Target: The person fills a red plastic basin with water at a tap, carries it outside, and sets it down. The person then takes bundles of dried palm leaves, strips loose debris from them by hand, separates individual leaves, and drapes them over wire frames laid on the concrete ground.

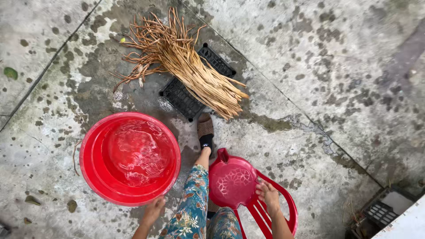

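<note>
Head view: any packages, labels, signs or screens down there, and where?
None in view. Only unmarked things:
Red basin of water, round, at the left hand.
Red plastic chair, at the right hand.
Black crate under tan dried stalks, top centre.

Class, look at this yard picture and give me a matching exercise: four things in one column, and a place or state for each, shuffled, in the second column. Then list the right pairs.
Things
1. red basin
2. bundle of dried stalks
3. red plastic chair
4. sandal

Places or states
A. lying across a black crate
B. on the foot, on the concrete floor just below the crate
C. holding water, the left hand at its rim
D. tipped over, the right hand resting on it

Pairs: 1-C, 2-A, 3-D, 4-B
</note>
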